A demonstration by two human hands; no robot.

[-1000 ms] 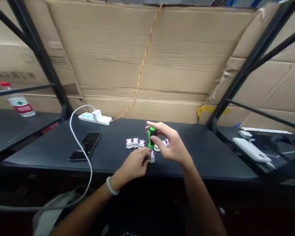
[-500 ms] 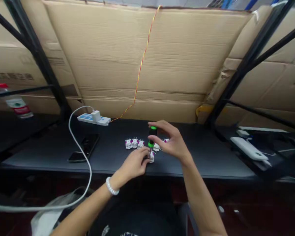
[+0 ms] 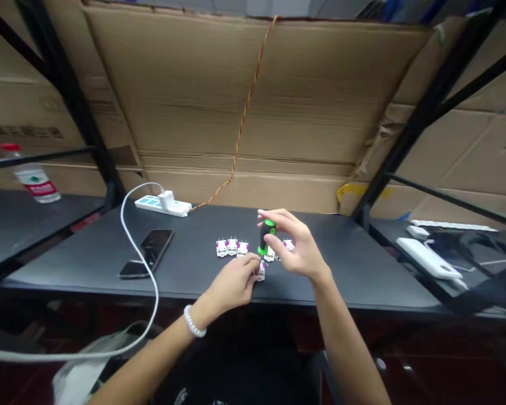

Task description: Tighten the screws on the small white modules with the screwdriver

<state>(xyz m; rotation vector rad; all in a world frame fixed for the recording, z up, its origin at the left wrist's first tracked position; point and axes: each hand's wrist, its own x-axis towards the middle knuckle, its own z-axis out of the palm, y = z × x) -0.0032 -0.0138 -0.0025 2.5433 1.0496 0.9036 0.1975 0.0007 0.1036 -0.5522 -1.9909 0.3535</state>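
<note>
My right hand [image 3: 296,243] grips a black and green screwdriver [image 3: 267,235], its handle tilted slightly to the right and its shaft pointing down. Under the tip sits a small white part with purple sides [image 3: 261,271], close to the table's front edge. My left hand [image 3: 235,284] pinches that part from the left, its fingertips partly hiding it. Just behind, several similar white and purple parts [image 3: 231,246] stand in a row to the left. Others, such as one white part [image 3: 289,244], lie to the right, partly behind my right hand.
A black phone [image 3: 148,254] lies on the dark table [image 3: 362,275] at left, crossed by a white cable [image 3: 140,256]. Behind it is a power strip [image 3: 163,205] with a plugged-in charger. Cardboard [image 3: 219,95] walls the back; black posts [image 3: 398,152] flank both sides.
The screwdriver's handle has tipped to the right, having been nearly upright. My left hand stays on the white and purple part. The whole view has shifted slightly.
</note>
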